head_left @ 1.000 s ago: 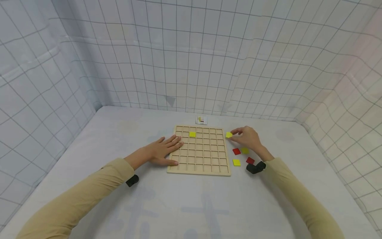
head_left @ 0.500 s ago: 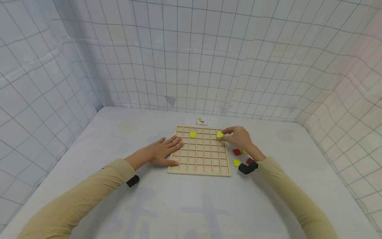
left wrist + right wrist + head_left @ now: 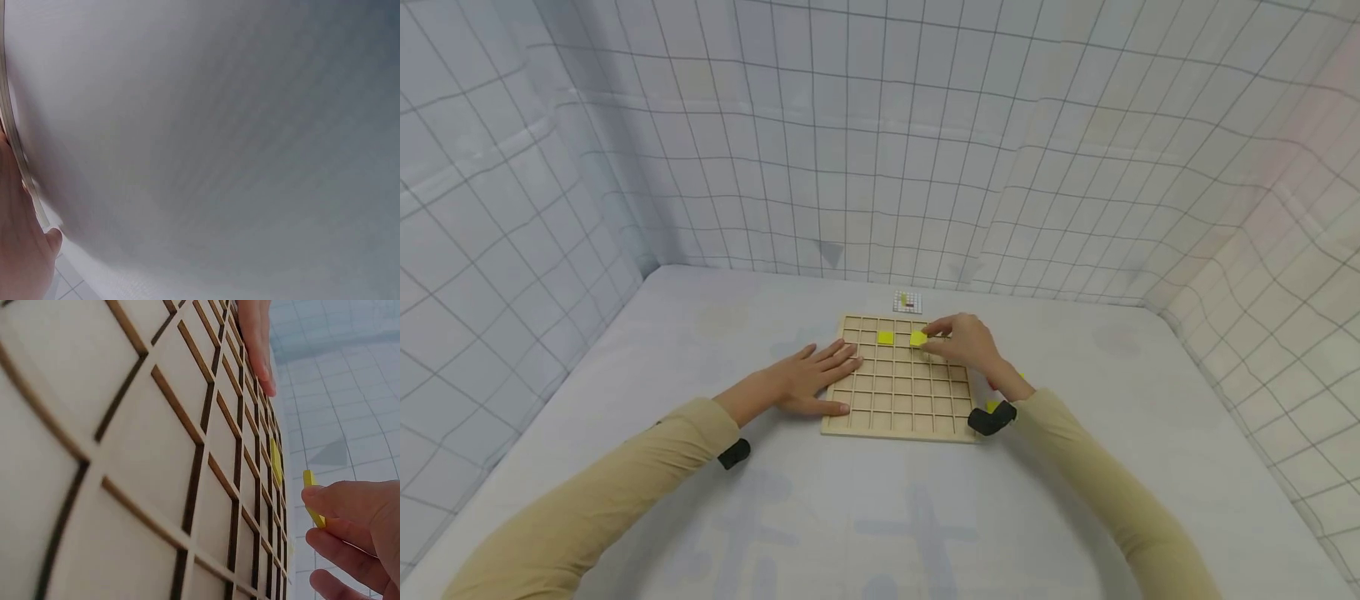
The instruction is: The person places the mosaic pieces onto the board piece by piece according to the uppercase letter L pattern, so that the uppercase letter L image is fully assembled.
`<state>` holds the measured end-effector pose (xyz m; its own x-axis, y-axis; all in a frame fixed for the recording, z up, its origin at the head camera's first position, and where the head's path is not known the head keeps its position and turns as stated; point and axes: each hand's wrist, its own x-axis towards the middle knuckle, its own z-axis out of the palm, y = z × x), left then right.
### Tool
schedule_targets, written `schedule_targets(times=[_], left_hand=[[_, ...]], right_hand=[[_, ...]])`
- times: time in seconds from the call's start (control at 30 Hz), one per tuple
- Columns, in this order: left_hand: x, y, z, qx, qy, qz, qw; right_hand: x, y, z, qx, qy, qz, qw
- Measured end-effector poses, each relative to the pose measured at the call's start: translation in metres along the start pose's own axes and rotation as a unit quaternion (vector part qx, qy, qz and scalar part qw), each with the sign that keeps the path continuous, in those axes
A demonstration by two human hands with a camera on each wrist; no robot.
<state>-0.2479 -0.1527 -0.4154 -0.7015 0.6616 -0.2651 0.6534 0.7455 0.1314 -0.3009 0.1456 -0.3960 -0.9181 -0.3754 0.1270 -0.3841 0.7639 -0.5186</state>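
A wooden grid board [image 3: 901, 408] lies on the table, with one yellow square tile [image 3: 886, 337] set in a cell of its second row from the far edge. My left hand [image 3: 808, 383] rests spread on the board's left edge, fingers straight; in the left wrist view only part of this hand [image 3: 24, 231] shows. Over the board, right of the set tile, my right hand [image 3: 966, 343] pinches another yellow tile [image 3: 917, 339]. The right wrist view shows that held tile [image 3: 310, 494] between thumb and fingers, raised clear of the grid.
Behind the board lies a small card [image 3: 907, 302] printed with a grid and coloured squares. Beside the board's right edge, a yellow tile [image 3: 992, 407] and other loose tiles are mostly hidden by my right arm. Gridded cloth walls [image 3: 880, 167] enclose the table.
My right hand has carried the yellow tile leftward from beside the board to above it. Its forearm now covers most of the loose tiles. The left hand has stayed in place.
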Motion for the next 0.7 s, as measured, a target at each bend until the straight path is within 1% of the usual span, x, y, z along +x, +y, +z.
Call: schedule_targets(times=[0.1, 0.3, 0.47, 0.7], left_hand=[[0.000, 0.000, 0.000, 0.003, 0.000, -0.002, 1.0000], [0.000, 0.003, -0.001, -0.004, -0.002, -0.007, 1.0000], [-0.001, 0.004, -0.003, -0.005, 0.000, -0.008, 1.0000], [-0.001, 0.004, -0.002, -0.005, 0.002, -0.008, 1.0000]], right_hand=[[0.003, -0.007, 0.006, -0.004, -0.007, -0.007, 0.9999], [0.010, -0.016, 0.019, -0.012, -0.024, -0.016, 0.9995], [0.015, -0.021, 0.026, -0.020, -0.035, -0.027, 0.9988], [0.020, -0.024, 0.036, -0.024, -0.052, -0.026, 0.9980]])
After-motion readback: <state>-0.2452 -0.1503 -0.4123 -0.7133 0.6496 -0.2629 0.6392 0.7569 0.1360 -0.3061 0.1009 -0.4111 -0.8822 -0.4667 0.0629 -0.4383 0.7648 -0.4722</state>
